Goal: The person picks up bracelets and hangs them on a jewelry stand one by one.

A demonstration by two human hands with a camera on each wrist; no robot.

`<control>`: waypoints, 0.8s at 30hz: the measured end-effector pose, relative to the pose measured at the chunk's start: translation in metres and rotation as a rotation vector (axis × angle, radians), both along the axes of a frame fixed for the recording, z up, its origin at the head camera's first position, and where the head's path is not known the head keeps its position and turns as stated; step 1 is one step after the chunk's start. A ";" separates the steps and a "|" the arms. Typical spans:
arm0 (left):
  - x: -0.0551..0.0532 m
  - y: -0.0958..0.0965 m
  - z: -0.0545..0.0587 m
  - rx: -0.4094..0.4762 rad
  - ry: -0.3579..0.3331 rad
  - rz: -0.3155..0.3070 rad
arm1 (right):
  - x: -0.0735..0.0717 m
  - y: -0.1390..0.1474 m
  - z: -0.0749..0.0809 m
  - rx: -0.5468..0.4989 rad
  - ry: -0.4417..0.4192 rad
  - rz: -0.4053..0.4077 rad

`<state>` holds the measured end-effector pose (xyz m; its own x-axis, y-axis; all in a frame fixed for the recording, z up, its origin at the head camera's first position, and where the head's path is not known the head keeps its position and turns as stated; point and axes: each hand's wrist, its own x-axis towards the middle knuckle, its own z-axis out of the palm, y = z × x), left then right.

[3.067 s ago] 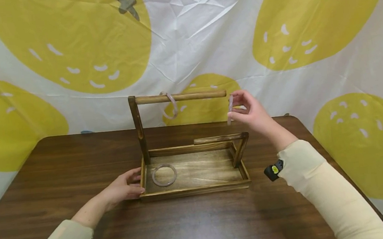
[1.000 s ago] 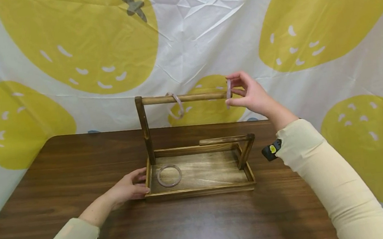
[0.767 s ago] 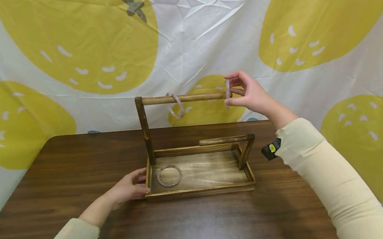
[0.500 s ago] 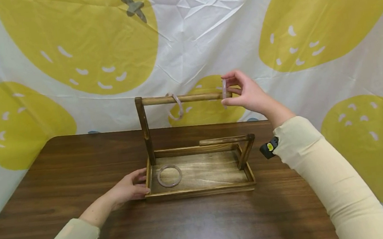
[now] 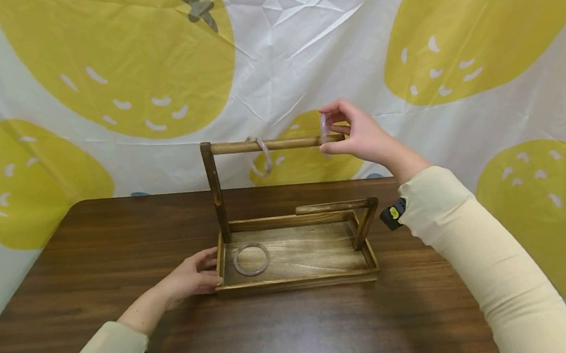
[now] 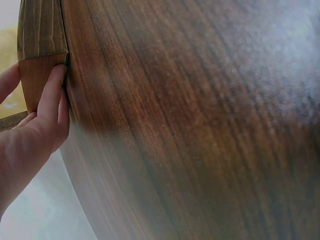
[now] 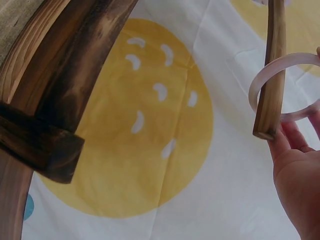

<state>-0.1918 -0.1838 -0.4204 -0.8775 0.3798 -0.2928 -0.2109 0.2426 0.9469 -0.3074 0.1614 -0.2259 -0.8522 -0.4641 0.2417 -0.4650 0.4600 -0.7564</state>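
Plainly, right hand (image 5: 358, 134) pinches ring (image 5: 323, 128) around wooden rod (image 5: 295, 142); spread left hand (image 5: 190, 275) touches tray (image 5: 299, 282).

No lettering, labels or numbers can be read anywhere here.

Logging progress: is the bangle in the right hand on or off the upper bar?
On: in the right wrist view, the upper bar passes through the bangle, which the right hand holds.
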 end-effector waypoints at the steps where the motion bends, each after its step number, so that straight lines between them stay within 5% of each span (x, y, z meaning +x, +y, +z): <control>1: 0.000 0.000 0.000 0.002 -0.001 0.000 | 0.000 -0.001 0.000 0.003 -0.002 0.003; 24: -0.001 0.000 0.002 0.019 -0.009 0.003 | -0.003 -0.028 0.003 0.012 0.025 0.052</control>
